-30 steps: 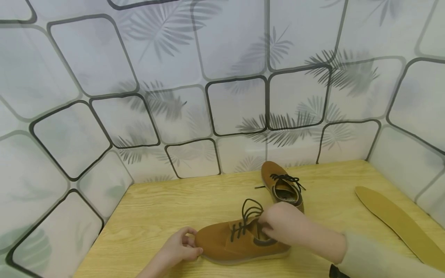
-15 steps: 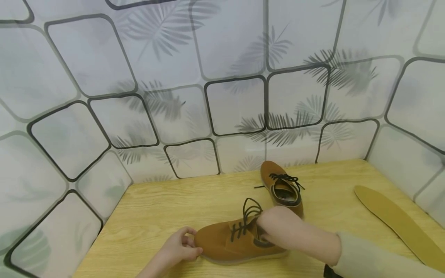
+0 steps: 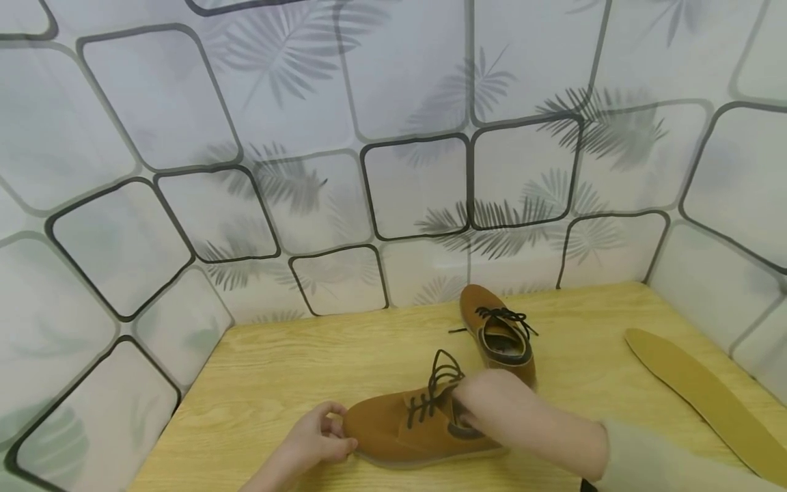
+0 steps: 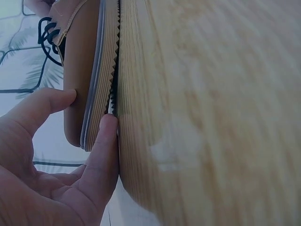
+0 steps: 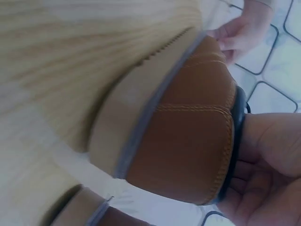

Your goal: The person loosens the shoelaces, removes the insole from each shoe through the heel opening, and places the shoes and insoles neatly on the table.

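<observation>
A brown lace-up shoe point(image 3: 393, 427) lies sole down on the table, its toe to the left and its black laces point(image 3: 421, 410) looped up loosely. At the toe, my left hand point(image 3: 315, 435) pinches the shoe; in the left wrist view a finger point(image 4: 56, 100) touches the upper and another digit lies by the sole's edge. My right hand point(image 3: 501, 406) reaches into the shoe's opening. Seen from the right wrist, its fingers point(image 5: 249, 193) bend over the dark padded collar point(image 5: 237, 127), and their tips are hidden inside.
Behind stands the matching brown shoe point(image 3: 501, 335), its laces tied in a bow. A long tan insole point(image 3: 701, 389) lies at the right of the wooden table point(image 3: 295, 362). Patterned white walls point(image 3: 418, 191) rise at the back and both sides.
My right hand has shifted very slightly down and deeper at the shoe's opening. My left hand and the shoe stay where they were.
</observation>
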Motion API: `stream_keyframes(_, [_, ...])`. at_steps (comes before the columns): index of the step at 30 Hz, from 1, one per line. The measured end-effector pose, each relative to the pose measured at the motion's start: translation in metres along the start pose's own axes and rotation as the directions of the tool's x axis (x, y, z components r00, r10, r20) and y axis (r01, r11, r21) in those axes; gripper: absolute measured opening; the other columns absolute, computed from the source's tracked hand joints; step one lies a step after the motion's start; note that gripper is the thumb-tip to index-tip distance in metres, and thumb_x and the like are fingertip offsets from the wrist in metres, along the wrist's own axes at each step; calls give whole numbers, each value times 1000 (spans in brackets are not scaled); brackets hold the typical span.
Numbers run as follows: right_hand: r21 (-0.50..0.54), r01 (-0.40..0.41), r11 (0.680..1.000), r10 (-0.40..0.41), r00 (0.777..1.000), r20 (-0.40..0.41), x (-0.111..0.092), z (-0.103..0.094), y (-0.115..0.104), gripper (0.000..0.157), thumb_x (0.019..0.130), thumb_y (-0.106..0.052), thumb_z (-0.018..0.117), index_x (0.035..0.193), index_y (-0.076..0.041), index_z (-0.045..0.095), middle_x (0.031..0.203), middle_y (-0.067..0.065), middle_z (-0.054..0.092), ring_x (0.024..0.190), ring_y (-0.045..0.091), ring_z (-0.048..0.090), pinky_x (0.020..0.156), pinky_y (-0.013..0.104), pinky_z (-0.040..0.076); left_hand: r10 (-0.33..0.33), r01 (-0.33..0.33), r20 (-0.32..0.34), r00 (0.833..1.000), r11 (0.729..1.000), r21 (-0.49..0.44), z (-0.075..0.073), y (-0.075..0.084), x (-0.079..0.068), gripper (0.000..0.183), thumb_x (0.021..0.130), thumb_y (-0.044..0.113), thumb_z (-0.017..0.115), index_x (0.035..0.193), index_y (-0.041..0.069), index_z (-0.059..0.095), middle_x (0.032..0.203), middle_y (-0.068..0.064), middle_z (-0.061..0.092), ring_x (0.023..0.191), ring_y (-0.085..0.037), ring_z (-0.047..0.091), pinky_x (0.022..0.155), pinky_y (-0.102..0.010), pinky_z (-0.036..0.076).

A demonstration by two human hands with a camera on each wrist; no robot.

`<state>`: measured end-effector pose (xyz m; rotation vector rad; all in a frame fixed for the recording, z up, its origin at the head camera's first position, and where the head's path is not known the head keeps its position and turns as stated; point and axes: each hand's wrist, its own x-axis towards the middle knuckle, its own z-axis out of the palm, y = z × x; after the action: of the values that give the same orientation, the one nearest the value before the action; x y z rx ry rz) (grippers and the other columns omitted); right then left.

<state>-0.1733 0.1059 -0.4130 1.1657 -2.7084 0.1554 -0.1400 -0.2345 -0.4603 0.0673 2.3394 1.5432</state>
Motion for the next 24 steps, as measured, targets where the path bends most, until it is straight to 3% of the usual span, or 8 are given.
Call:
stream_keyframes(4, [-16,-12,1000,12,1000,23,3,-2,0,35,84,-26,88,68,-22,57,64,-13,57,57,5,52,52,24,48,3,-3,6,1000,1000,-16,-1,0,-1,57,86,1,79,134,-8,51,96,-8,70,80,-13,71,77,-30,64])
stream_keyframes(12, [-19,-32,999,33,997,73,7,-3,-3,30,82,-21,88,71,-21,61,67,-10,61,60,10,58,55,27,53,-1,1,-2,1000,1000,-9,-1,-1,0,55,87,0,78,134,-9,51,95,-7,70,78,-13,70,77,-30,64])
stream_keyframes(19, [-122,16,992,-24,998,-59,2,7,-4,30,83,-18,86,69,-20,60,66,-9,62,58,9,58,51,25,53,-4,4,17,1000,1000,-4,-2,-2,0,55,87,1,77,134,-8,51,95,-7,69,80,-13,69,79,-31,64])
stream_keyframes(24, [-61,-7,998,8,1000,20,6,3,-2,30,80,-20,89,71,-19,61,68,-8,64,62,12,62,56,28,56,11,-11,15,1000,1000,9,-2,-2,0,54,88,1,77,134,-9,51,95,-7,70,80,-13,69,78,-30,63])
